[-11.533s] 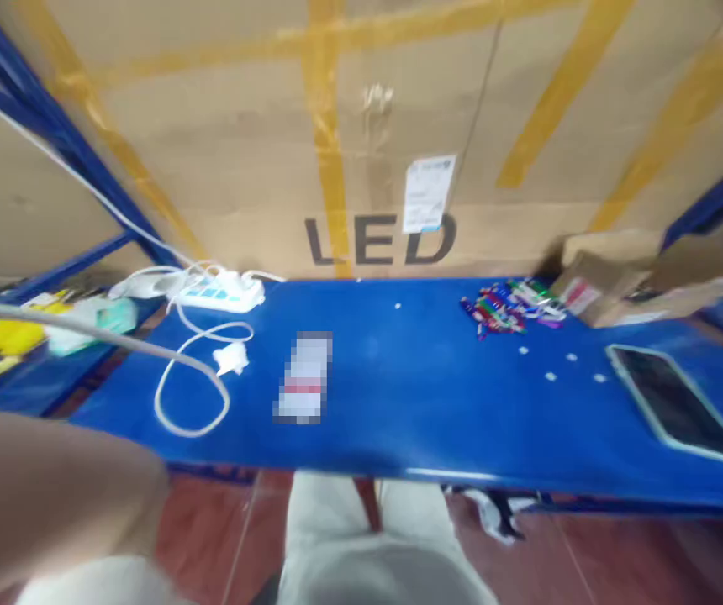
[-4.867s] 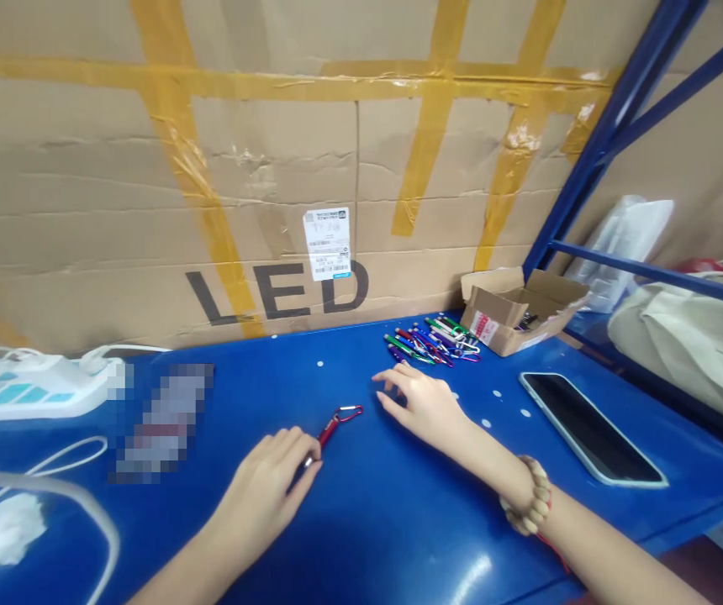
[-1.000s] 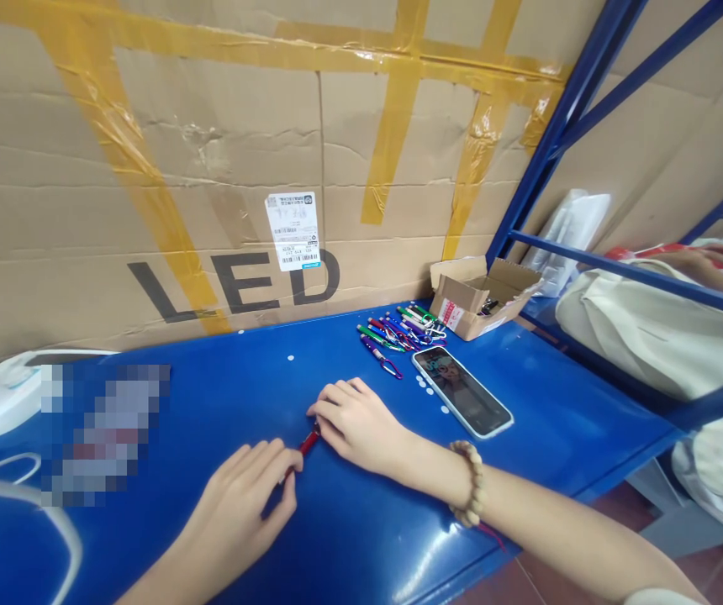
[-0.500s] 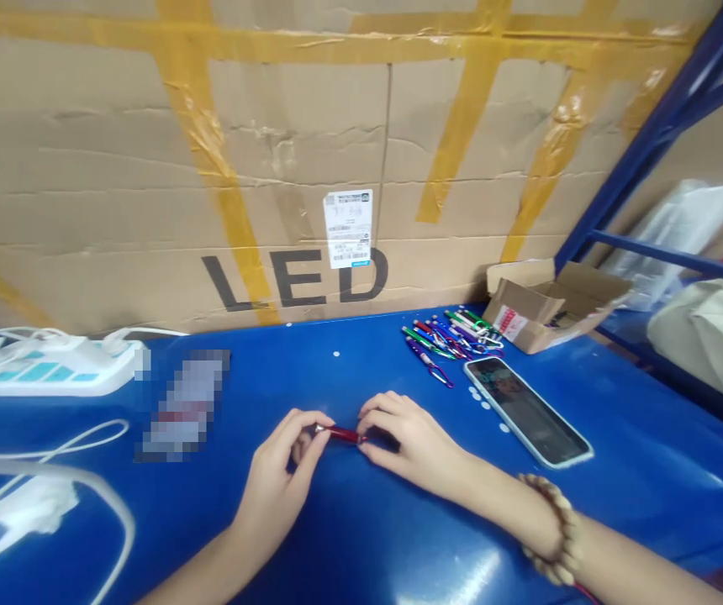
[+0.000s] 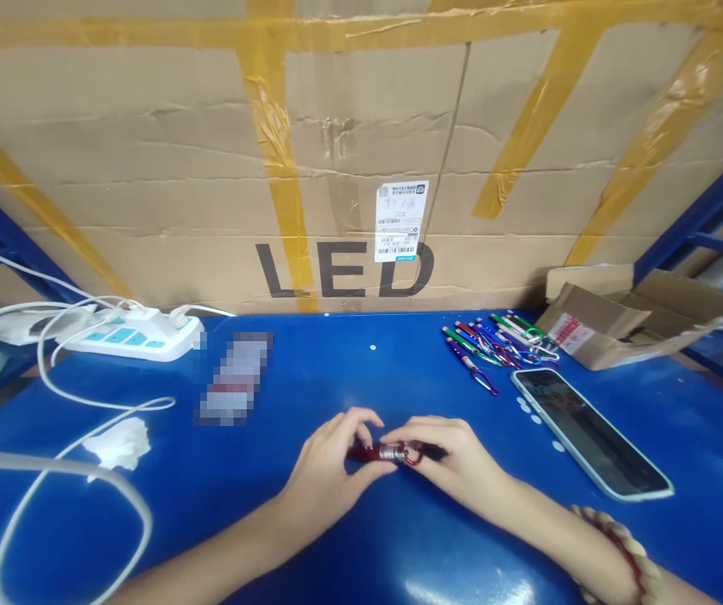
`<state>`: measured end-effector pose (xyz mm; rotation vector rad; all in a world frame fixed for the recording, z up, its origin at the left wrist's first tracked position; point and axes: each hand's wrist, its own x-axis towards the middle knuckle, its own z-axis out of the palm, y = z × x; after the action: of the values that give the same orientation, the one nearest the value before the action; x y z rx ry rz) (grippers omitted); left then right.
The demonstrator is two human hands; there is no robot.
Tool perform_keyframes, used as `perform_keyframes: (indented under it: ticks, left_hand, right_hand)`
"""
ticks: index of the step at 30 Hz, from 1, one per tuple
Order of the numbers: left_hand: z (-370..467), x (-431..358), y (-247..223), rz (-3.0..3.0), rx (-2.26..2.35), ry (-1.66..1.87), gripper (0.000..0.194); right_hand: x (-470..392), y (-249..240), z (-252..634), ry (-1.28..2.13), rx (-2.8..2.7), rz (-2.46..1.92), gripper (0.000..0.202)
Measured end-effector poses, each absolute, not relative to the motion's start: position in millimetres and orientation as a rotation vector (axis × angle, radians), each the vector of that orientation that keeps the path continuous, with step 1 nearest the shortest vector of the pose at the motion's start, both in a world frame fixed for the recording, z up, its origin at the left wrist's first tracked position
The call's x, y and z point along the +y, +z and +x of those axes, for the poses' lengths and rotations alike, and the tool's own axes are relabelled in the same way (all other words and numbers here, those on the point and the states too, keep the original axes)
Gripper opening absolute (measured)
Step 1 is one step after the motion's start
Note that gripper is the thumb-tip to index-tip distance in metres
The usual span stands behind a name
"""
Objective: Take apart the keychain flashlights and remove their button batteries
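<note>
A slim red metal keychain flashlight with a silver end and a small red clip lies level between my two hands, just over the blue table. My left hand has closed its thumb and fingers round the red body. At the silver end, my right hand pinches near the clip, its fingertips partly hiding it. Off to the right is a loose pile of similar slim flashlights in green, purple, blue and red, with clips attached.
A phone lies right of my hands, beside several small white discs. Behind it stands an open cardboard box. On the left are a power strip, white cables, crumpled tissue and a blurred-out flat object. A large carton walls the back.
The view has swung left. My hands have come closer together, and the flashlight's silver end now points right; my left fingers have gone from its tip to its body.
</note>
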<state>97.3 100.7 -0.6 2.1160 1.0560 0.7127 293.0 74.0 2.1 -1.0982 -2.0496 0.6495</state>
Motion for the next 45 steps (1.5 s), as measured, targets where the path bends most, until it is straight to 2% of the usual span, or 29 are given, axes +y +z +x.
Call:
perform_keyframes:
  ticks: [3,9,14,24,29,35,41,45]
  left_hand:
    - [96,96,1,2.179,0.976,0.679,0.013]
    - [98,96,6,1.905,1.064,0.645,0.028]
    - [101,95,6,1.741,1.041,0.744,0.022]
    - [104,95,10,1.67,1.012,0.777,0.022]
    - [105,94,9,1.684,0.984,0.757,0.021]
    - [102,94,8,1.671,1.014,0.765,0.022]
    - [98,94,5,1.922,1.176,0.759,0.027]
    - [96,92,0,2.09,1.19,0.711,0.025]
  right_hand:
    - [72,2,290,0.67,-2.035,-1.123,0.02]
    - [74,7,290,0.872,-1.754,-1.242,0.027]
    - [74,5,291,1.025,-1.625,-1.209,0.027]
    - [74,4,292,0.936,-1.632,-1.175,0.016]
    - [75,3,289,1.032,-1.611,-1.199,0.037]
    - [75,7,277,1.22,-1.589,-1.145,0.034]
    - [81,11,259,1.335,-1.406,-1.118,0.036]
    - [76,11,253,1.428,-1.388,-1.113,0.047]
